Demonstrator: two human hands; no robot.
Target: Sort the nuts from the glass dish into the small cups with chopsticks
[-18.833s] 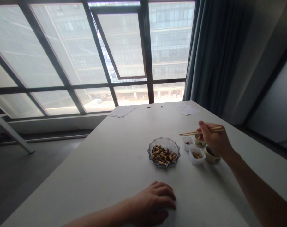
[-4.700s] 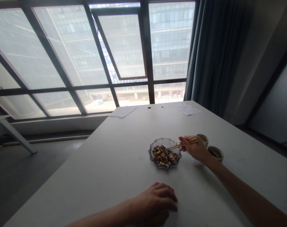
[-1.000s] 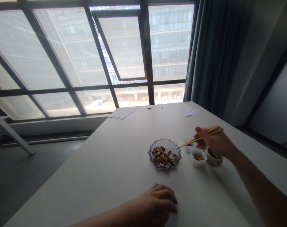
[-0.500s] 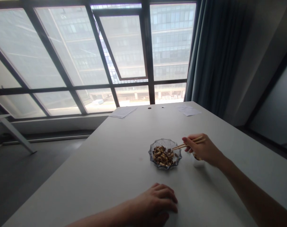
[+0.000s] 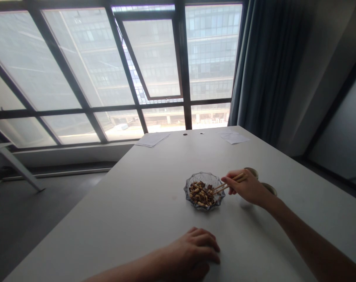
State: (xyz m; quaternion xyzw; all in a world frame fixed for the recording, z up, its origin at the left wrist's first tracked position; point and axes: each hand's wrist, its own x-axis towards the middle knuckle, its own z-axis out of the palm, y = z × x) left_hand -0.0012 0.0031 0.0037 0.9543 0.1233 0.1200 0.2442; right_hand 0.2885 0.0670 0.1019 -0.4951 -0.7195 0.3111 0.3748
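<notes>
A cut-glass dish (image 5: pixel 189 183) of mixed nuts and beans sits in the middle of the white table (image 5: pixel 142 211). My right hand (image 5: pixel 246 188) is closed on a pair of wooden chopsticks (image 5: pixel 228 183), whose tips reach down into the dish's right side. Behind that hand two small round cups (image 5: pixel 252 171) (image 5: pixel 270 188) show partly; the small white tubs are hidden by it. My left hand (image 5: pixel 192 252) lies palm down on the table near the front edge, fingers curled loosely, holding nothing.
Sheets of paper (image 5: pixel 152 138) (image 5: pixel 234 137) lie at the table's far edge, in front of a big window (image 5: pixel 113 70). A dark curtain (image 5: pixel 266 70) hangs at the right. Grey floor lies to the left of the table.
My right hand has swung left from over the small tubs to the glass dish, and the chopstick tips have dropped into the nuts. The left hand has stayed put.
</notes>
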